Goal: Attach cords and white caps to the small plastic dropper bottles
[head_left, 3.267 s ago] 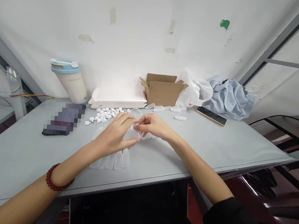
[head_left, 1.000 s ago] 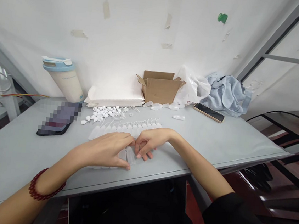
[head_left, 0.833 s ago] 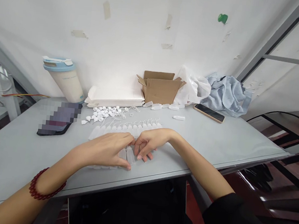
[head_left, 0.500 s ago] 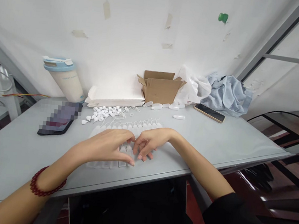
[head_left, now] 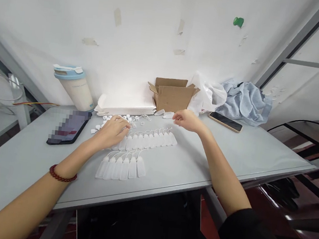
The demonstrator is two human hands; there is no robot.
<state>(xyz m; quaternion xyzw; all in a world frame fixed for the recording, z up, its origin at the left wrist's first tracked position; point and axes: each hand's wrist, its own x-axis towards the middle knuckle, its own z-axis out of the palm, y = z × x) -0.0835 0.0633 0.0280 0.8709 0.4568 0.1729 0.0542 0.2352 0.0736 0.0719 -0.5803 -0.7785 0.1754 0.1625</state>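
Two rows of translucent white tags with looped strings lie on the grey table, a back row (head_left: pixel 151 139) and a shorter front row (head_left: pixel 124 168). My left hand (head_left: pixel 114 130) reaches over the left end of the back row, at the pile of small white caps (head_left: pixel 105 118); its fingers are bent and what they touch is hidden. My right hand (head_left: pixel 187 121) hovers with curled fingers beside the loose translucent pieces (head_left: pixel 168 115) near the cardboard box. Whether it holds anything is unclear. White strings (head_left: pixel 145 117) lie behind the back row.
Along the wall stand a blue-lidded cup (head_left: pixel 77 90), a stack of white sheets (head_left: pixel 126 106), an open cardboard box (head_left: pixel 174 98), a white plastic bag (head_left: pixel 207 96) and a blue cloth (head_left: pixel 245 102). Phones lie at left (head_left: pixel 70 127) and right (head_left: pixel 225 122) on the grey table (head_left: pixel 182 171).
My hands have moved apart and away from the front row. The left went back to the caps, the right back and right to the loose pieces. The front row is now uncovered.
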